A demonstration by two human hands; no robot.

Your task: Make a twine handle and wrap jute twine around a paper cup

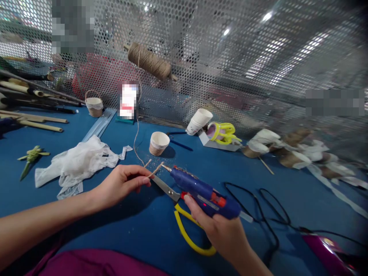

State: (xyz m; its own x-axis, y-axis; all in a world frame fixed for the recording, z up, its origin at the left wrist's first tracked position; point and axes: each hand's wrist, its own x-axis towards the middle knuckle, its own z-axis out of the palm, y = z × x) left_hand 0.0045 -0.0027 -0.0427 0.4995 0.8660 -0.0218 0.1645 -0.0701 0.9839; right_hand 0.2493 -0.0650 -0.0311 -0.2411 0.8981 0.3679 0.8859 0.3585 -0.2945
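My left hand (129, 182) pinches a short piece of twine (155, 170) between thumb and fingers. In my right hand (222, 232) is a blue hot glue gun (204, 191), its metal nozzle at the twine's free end. A small red light glows on the gun's side. Under the gun lie scissors (184, 237) with yellow handles, partly hidden by my right hand. Just beyond the twine stands a paper cup (159, 144) with a brown band and white trim. Thin string (136, 142) runs down from a twine spool (149, 61) on the mesh.
White lace fabric (83, 159) and a green woven figure (31, 158) lie left. Behind are a handled cup basket (94, 106), a blurred phone (128, 100), stacked cups (199, 120) and yellow-handled scissors (224, 133). Wrapped cups (296, 159) and a black cord (258, 207) lie right.
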